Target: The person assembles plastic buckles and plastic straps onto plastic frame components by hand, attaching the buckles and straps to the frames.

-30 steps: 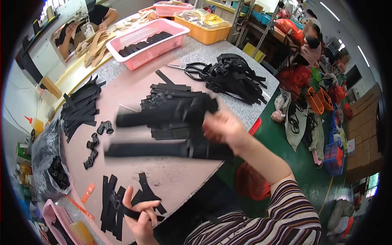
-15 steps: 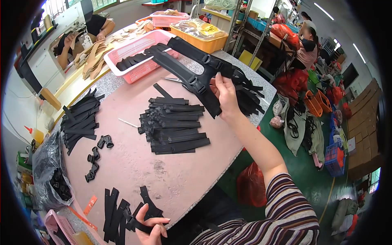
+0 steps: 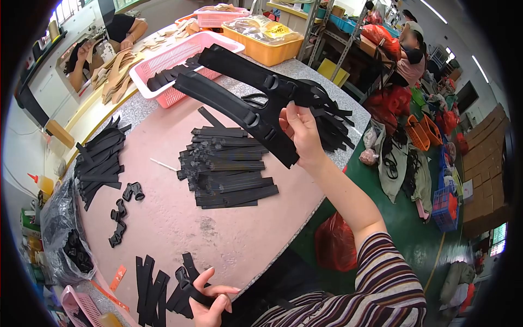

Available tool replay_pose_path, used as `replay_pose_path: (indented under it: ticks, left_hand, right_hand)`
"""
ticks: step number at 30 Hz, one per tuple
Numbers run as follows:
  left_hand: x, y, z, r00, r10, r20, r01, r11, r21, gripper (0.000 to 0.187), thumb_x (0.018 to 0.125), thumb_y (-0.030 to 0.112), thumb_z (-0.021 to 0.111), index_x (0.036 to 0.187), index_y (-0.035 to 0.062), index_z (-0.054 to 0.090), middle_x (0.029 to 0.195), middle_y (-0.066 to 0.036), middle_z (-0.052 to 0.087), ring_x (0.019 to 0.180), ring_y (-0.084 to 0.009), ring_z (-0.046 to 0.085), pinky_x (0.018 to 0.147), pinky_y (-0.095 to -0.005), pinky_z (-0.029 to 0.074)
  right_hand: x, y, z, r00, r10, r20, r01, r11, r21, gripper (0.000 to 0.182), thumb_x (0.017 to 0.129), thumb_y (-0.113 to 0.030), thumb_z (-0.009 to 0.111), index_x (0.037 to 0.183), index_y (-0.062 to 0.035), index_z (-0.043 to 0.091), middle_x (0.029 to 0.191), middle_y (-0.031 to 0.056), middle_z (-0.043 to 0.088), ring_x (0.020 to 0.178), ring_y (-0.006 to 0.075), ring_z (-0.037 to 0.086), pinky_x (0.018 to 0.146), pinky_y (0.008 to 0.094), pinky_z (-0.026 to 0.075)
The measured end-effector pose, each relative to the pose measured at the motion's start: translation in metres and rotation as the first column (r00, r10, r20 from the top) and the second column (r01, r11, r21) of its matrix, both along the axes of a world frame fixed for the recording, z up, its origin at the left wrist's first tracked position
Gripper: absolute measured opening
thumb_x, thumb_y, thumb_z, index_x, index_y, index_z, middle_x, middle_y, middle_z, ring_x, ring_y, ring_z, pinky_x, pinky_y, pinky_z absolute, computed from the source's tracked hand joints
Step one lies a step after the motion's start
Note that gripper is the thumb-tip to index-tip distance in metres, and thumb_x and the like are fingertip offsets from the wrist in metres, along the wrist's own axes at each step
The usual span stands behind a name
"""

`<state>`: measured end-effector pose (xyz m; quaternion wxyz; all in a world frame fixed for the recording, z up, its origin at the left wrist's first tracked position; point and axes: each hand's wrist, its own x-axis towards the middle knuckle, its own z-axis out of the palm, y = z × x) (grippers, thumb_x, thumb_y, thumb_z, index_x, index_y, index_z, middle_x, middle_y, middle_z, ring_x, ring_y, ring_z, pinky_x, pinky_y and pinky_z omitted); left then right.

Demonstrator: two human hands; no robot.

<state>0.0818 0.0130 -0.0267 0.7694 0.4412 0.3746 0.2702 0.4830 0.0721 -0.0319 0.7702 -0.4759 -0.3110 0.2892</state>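
Note:
My right hand (image 3: 304,133) is closed on a black strap assembly (image 3: 229,106), two padded bands with buckles, held up over the table's far right side. Low in the view, my left hand (image 3: 210,300) has a black strap with a buckle (image 3: 188,283) looped at its fingers. Beside it lie loose black strips (image 3: 147,289). A layered pile of black strips (image 3: 229,166) lies mid-table below the strap assembly. More strips (image 3: 103,158) are heaped at the left, near several black buckles (image 3: 121,210). Another strip bundle (image 3: 332,125) sits behind my right hand.
A pink basket (image 3: 163,62) with black pieces and a yellow crate (image 3: 267,46) stand at the back. A plastic bag (image 3: 57,218) lies at the left edge. Another person's arm (image 3: 131,35) is beyond the tan pieces; a metal shelf (image 3: 327,49) stands back right.
The strap assembly has swung left and lower, its free ends now in front of the basket. My left hand has shifted slightly right with its strap, whose buckle now shows more clearly.

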Motion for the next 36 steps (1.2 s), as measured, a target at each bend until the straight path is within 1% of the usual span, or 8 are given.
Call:
replay_pose_path:
  ticks: [12, 17, 20, 23, 27, 29, 32, 36]
  left_hand:
    - [0.006, 0.005, 0.004, 0.999, -0.048, -0.004, 0.048, 0.999, -0.011, 0.065, 0.087, 0.013, 0.073, 0.144, 0.0013, 0.044, 0.091, -0.007, 0.072, 0.060, -0.0060, 0.050, 0.055, -0.0189, 0.037]
    - [0.004, 0.005, -0.001, 0.999, -0.041, 0.002, 0.041, 0.999, 0.012, 0.064, 0.087, 0.012, 0.073, 0.144, 0.0013, 0.045, 0.090, -0.008, 0.072, 0.059, -0.0064, 0.051, 0.053, -0.0191, 0.037]
    - [-0.007, 0.007, -0.035, 0.991, -0.042, 0.128, 0.026, 0.992, 0.123, 0.071, 0.088, 0.009, 0.064, 0.149, -0.0055, 0.031, 0.090, -0.026, 0.071, 0.045, -0.0112, 0.051, 0.048, -0.0212, 0.043]
    - [-0.009, 0.005, -0.035, 0.990, -0.019, 0.141, 0.005, 0.995, 0.104, 0.067, 0.087, 0.008, 0.065, 0.146, -0.0054, 0.035, 0.089, -0.026, 0.071, 0.046, -0.0117, 0.052, 0.049, -0.0221, 0.045]
    - [-0.011, 0.005, -0.036, 0.991, -0.013, 0.136, -0.002, 0.994, 0.108, 0.068, 0.086, 0.007, 0.065, 0.146, -0.0056, 0.034, 0.088, -0.026, 0.071, 0.045, -0.0117, 0.051, 0.048, -0.0221, 0.044]
    - [-0.009, 0.006, -0.033, 0.991, -0.008, 0.130, -0.005, 0.995, 0.104, 0.069, 0.086, 0.007, 0.065, 0.146, -0.0057, 0.034, 0.088, -0.026, 0.070, 0.045, -0.0116, 0.051, 0.048, -0.0220, 0.044]
    - [-0.001, 0.003, -0.006, 1.000, -0.021, 0.014, 0.021, 0.999, 0.045, 0.063, 0.087, 0.010, 0.072, 0.144, 0.0010, 0.045, 0.090, -0.009, 0.072, 0.060, -0.0070, 0.053, 0.053, -0.0192, 0.039]
    - [-0.001, 0.003, -0.007, 0.999, -0.023, 0.024, 0.022, 0.998, 0.052, 0.062, 0.088, 0.010, 0.072, 0.143, 0.0007, 0.045, 0.089, -0.009, 0.072, 0.060, -0.0073, 0.053, 0.053, -0.0197, 0.040]
  right_hand:
    - [-0.019, -0.005, 0.012, 0.999, -0.029, -0.028, 0.027, 0.997, -0.079, 0.029, 0.103, -0.040, 0.058, 0.111, -0.0122, 0.062, 0.094, -0.0032, 0.063, 0.083, 0.0045, 0.062, 0.075, 0.0211, 0.052]
    - [-0.023, -0.008, 0.012, 0.998, 0.030, -0.053, -0.035, 0.996, -0.085, 0.026, 0.103, -0.037, 0.057, 0.113, -0.0131, 0.061, 0.095, -0.0032, 0.063, 0.083, 0.0045, 0.062, 0.075, 0.0216, 0.054]
    - [-0.021, -0.007, 0.007, 0.995, 0.064, -0.070, -0.068, 0.996, -0.053, 0.024, 0.104, -0.036, 0.057, 0.114, -0.0140, 0.061, 0.095, -0.0032, 0.063, 0.083, 0.0044, 0.063, 0.075, 0.0220, 0.054]
    - [-0.020, -0.008, 0.004, 0.993, 0.089, -0.073, -0.092, 0.995, -0.044, 0.024, 0.104, -0.035, 0.057, 0.115, -0.0146, 0.061, 0.095, -0.0032, 0.063, 0.084, 0.0044, 0.063, 0.075, 0.0221, 0.054]
    - [-0.025, -0.009, 0.008, 0.989, 0.132, -0.067, -0.135, 0.990, -0.034, 0.025, 0.103, -0.036, 0.058, 0.115, -0.0148, 0.061, 0.095, -0.0030, 0.063, 0.085, 0.0049, 0.063, 0.076, 0.0223, 0.054]
    - [-0.028, -0.011, 0.007, 0.996, 0.087, -0.016, -0.088, 0.991, -0.105, 0.027, 0.103, -0.038, 0.058, 0.115, -0.0137, 0.061, 0.096, -0.0027, 0.063, 0.085, 0.0054, 0.064, 0.076, 0.0224, 0.054]
    - [-0.032, -0.013, 0.010, 0.997, 0.066, 0.024, -0.062, 0.989, -0.136, 0.030, 0.102, -0.039, 0.059, 0.113, -0.0114, 0.061, 0.096, -0.0022, 0.064, 0.086, 0.0060, 0.064, 0.078, 0.0224, 0.054]
    - [-0.029, -0.012, 0.006, 0.995, 0.103, -0.014, -0.104, 0.989, -0.101, 0.032, 0.102, -0.040, 0.059, 0.110, -0.0091, 0.061, 0.098, -0.0013, 0.065, 0.087, 0.0060, 0.065, 0.078, 0.0220, 0.054]
